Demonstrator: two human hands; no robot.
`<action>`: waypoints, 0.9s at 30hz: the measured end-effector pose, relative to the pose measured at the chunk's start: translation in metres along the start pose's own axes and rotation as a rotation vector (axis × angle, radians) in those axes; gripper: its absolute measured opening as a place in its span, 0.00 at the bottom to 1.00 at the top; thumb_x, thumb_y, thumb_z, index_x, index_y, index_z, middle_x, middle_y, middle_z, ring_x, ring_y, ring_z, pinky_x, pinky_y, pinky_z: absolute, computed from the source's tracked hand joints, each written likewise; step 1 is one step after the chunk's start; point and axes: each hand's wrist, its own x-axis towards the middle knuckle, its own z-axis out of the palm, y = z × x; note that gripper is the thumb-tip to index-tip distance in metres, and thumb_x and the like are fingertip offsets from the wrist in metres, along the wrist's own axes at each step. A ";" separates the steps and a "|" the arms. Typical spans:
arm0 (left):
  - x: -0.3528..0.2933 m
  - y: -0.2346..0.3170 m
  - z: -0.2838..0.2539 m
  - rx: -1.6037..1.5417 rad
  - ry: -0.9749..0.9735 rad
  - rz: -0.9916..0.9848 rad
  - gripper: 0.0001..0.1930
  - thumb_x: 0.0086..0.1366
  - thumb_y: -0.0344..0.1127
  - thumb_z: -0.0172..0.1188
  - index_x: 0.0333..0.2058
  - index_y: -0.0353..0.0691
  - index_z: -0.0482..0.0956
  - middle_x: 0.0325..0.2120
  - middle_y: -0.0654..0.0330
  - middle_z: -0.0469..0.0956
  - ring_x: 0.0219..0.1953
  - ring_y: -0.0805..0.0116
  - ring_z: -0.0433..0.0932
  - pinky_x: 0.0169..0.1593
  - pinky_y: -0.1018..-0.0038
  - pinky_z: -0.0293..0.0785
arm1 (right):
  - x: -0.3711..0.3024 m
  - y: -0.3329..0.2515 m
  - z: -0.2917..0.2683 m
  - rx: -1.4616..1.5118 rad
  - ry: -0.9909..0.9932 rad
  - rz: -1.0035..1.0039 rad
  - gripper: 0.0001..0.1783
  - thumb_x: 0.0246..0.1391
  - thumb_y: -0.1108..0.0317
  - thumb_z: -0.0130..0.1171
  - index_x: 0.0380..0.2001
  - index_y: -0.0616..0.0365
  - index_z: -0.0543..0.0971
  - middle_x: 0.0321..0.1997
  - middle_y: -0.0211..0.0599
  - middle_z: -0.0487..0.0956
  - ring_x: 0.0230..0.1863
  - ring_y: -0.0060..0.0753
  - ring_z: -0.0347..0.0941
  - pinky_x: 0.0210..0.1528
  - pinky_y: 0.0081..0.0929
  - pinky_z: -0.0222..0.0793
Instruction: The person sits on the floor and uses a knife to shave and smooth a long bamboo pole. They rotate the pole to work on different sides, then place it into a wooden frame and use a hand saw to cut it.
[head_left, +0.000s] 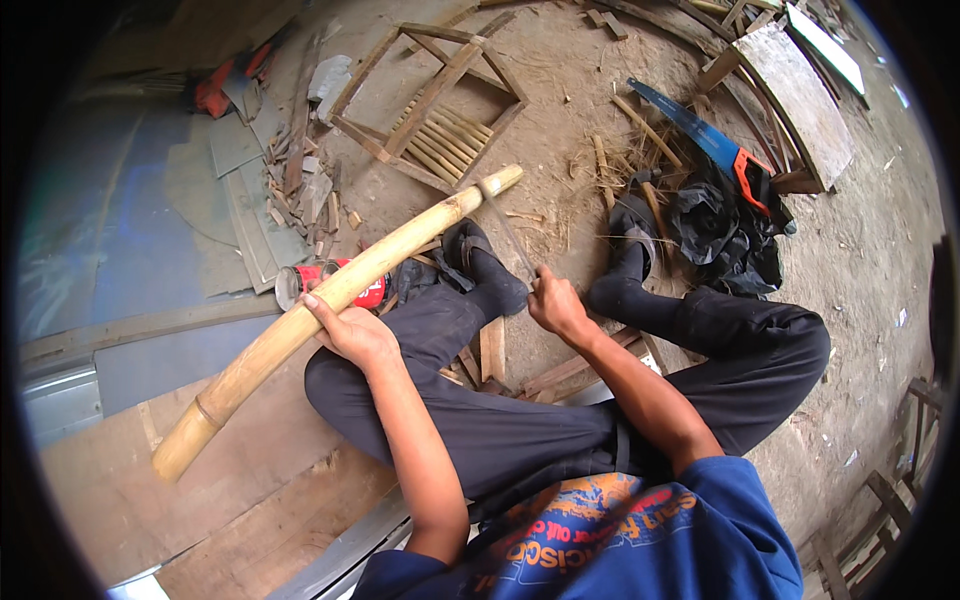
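A thick, pale yellow bamboo pole (378,264) slants from the lower left up to the centre. My left hand (358,338) is closed round its middle from below, the thumb lying on top. In my right hand (556,303) is a long, thin knife (512,235), its handle hidden in my fist. The blade's far part rests across the pole at the joint near its upper end. Behind the pole, partly covered by it, lies a red can (372,294) close to my left knee.
Beyond the pole stands a wooden frame (462,62) with bamboo slats (440,146). To the right of my feet lie a handsaw (690,128) with an orange handle and a black plastic bag (725,240). A wooden stool (797,95) stands far right. Wood scraps (312,200) litter the left.
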 end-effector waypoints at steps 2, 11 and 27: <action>-0.002 0.001 -0.002 0.000 0.020 0.015 0.30 0.69 0.52 0.58 0.53 0.28 0.67 0.50 0.49 0.71 0.54 0.60 0.72 0.60 0.59 0.68 | -0.001 0.003 -0.009 -0.066 -0.051 0.003 0.14 0.52 0.68 0.56 0.41 0.58 0.69 0.27 0.62 0.79 0.33 0.68 0.77 0.39 0.58 0.72; -0.003 -0.005 -0.006 0.013 -0.067 0.105 0.29 0.71 0.49 0.54 0.57 0.30 0.59 0.54 0.47 0.66 0.60 0.58 0.68 0.63 0.57 0.66 | -0.002 0.008 -0.005 0.020 -0.117 0.000 0.19 0.51 0.66 0.59 0.46 0.59 0.71 0.30 0.57 0.80 0.36 0.66 0.77 0.43 0.54 0.73; -0.009 -0.002 -0.004 0.239 0.070 0.104 0.34 0.71 0.53 0.54 0.61 0.33 0.52 0.58 0.44 0.65 0.59 0.55 0.71 0.61 0.57 0.70 | -0.009 0.011 0.000 0.040 -0.095 -0.025 0.16 0.48 0.69 0.60 0.38 0.65 0.72 0.26 0.58 0.79 0.34 0.64 0.77 0.39 0.51 0.73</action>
